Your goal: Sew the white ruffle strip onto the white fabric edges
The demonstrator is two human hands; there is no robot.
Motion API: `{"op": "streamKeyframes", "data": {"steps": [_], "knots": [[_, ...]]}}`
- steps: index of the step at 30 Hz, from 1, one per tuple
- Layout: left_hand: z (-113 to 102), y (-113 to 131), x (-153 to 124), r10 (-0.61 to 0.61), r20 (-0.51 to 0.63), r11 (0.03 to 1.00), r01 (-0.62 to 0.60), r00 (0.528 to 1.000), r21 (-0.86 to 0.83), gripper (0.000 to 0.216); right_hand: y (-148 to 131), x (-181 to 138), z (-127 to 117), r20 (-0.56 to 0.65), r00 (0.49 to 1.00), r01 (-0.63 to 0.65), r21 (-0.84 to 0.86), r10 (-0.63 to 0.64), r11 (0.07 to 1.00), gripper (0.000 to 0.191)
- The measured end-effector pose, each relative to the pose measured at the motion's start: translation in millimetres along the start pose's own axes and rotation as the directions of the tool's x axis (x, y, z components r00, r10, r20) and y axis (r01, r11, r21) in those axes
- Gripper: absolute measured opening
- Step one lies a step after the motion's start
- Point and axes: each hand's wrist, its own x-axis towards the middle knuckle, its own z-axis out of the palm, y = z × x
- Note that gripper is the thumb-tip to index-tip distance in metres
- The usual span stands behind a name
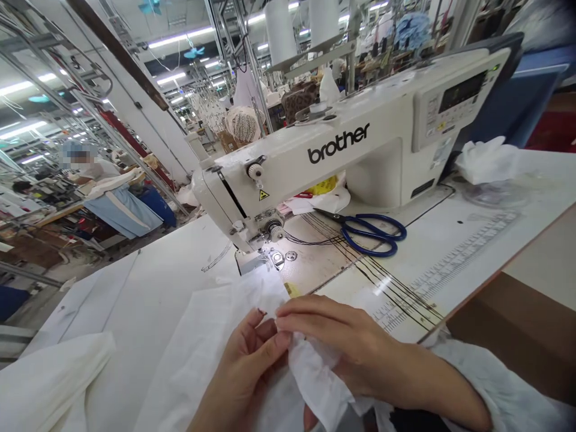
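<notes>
Both my hands work a piece of thin white fabric [216, 336] at the near edge of the sewing table. My left hand [245, 369] pinches the fabric from below, fingers closed on a fold. My right hand [355, 342] lies over the same fold from the right, fingers pressed together on the cloth. The fabric's far edge reaches toward the needle plate [276, 259] of a white Brother sewing machine [342, 150], just beyond my fingertips.
Blue-handled scissors [371, 233] lie on the table right of the needle. A printed ruler [450, 273] runs along the table's right part. More white cloth [49, 375] lies at the near left, crumpled white material [486, 161] at the far right. A person sits at the far left.
</notes>
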Motion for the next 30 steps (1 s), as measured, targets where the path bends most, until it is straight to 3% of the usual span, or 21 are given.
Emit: {"op": "streamKeyframes", "data": {"steps": [4,7,11,15,19,23,27,30], "knots": [[1,4,1,0.004,-0.086,1.000,-0.003,0.996,0.010,0.033,2,-5,-2,-0.004,0.999,-0.045,0.062,0.046,0.997,0.074],[2,5,3,-0.027,-0.072,0.999,0.029,0.997,0.023,0.049,0,-3,-5,-0.028,0.999,-0.039,0.101,0.042,0.994,0.062],[4,5,5,-0.007,-0.043,0.998,0.009,0.999,0.060,0.067,-3,-5,-10,0.025,0.997,-0.080,0.064,0.078,0.995,0.048],[2,8,8,0.016,-0.020,0.992,-0.014,1.000,0.123,0.063,-2,-11,-12,0.003,0.997,-0.073,-0.046,0.074,0.996,0.049],[-2,16,15,0.004,0.144,0.965,-0.041,0.990,0.258,0.035,-1,-10,-17,0.120,0.986,-0.116,-0.001,0.116,0.993,0.064],[-4,24,21,0.012,0.188,0.905,-0.091,0.982,0.415,0.031,-2,-8,-21,0.199,0.968,-0.158,0.012,0.153,0.987,0.063],[-11,29,28,0.082,0.101,0.823,-0.125,0.991,0.554,0.031,-5,-8,-27,0.241,0.952,-0.172,-0.087,0.189,0.981,0.064],[-21,35,38,0.138,0.083,0.680,-0.156,0.987,0.717,0.032,-2,-1,-32,0.300,0.940,-0.111,-0.187,0.164,0.976,0.059]]}}
